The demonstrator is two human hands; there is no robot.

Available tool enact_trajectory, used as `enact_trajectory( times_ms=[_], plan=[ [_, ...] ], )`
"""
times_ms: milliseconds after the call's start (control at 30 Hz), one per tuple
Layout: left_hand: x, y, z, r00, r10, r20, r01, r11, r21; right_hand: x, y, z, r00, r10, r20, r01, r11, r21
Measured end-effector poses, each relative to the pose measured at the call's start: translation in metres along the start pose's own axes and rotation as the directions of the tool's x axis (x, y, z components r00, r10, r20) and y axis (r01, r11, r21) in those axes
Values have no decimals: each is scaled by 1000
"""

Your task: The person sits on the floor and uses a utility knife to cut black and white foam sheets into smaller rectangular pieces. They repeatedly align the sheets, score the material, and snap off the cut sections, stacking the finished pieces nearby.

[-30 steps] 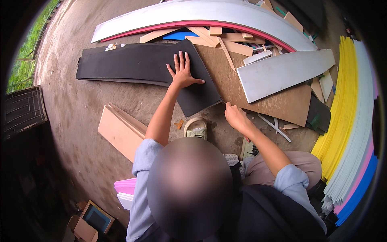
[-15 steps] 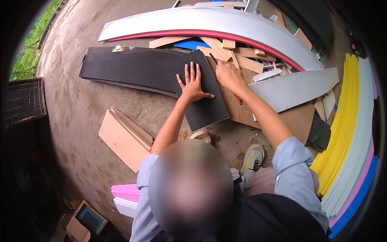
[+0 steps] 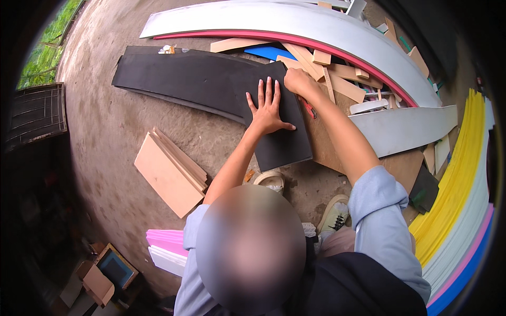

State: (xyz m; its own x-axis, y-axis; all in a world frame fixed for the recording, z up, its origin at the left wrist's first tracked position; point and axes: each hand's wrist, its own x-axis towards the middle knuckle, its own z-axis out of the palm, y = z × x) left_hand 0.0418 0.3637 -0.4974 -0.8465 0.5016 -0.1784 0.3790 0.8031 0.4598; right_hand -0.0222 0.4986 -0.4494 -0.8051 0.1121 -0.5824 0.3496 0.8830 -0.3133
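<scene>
On ground | black foam sheet (image 3: 232, 95), long, curved | left hand (image 3: 268, 111) spread flat | right hand (image 3: 298, 82) fisted at edge

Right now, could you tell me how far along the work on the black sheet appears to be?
Done: the black sheet lies flat on a brown board, pinned by the spread left hand. In hand: the right hand sits closed at the sheet's far corner, a red-handled tool just below it; whether it grips the tool is unclear. Left: no cut line shows across the sheet yet.
</scene>
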Motion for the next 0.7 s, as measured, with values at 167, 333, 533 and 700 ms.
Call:
enact_trajectory(
  times_ms=[167,333,533,700],
  plan=[
    [-2,-4,0,999,-34,34,32,998,49,-69,32,37,997,45,57,-41,997,-64],
    [0,-3,-1,997,-49,68,42,993,107,-157,63,76,1000,-3,-16,1,996,-86],
    [3,3,0,994,-67,88,53,987,151,-213,96,111,1000,28,-1,-28,999,-30],
    [1,0,0,989,-86,123,65,985,160,-245,122,145,999,48,23,-45,993,-114]
  ],
)
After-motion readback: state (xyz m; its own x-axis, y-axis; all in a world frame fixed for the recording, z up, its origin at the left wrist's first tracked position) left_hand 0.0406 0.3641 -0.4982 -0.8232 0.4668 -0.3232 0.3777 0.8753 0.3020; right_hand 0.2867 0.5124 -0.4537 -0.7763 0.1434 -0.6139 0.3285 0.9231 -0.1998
